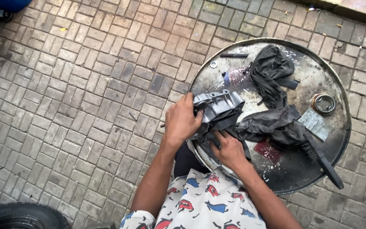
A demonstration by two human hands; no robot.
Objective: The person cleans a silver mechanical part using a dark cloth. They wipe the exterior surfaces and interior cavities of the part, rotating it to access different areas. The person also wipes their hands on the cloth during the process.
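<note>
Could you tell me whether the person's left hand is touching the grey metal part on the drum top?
Touching: the head view shows the left hand with fingers wrapped over the grey metal part's edge.

Metal part [219, 101]: grey, ribbed casting, at the drum top's nine o'clock edge.
Rag [272, 125]: dark, crumpled, trailing towards three o'clock.

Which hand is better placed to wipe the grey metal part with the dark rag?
Probably the right hand: it rests on the dark rag just beneath the metal part, while the left hand grips that part's edge.
</note>
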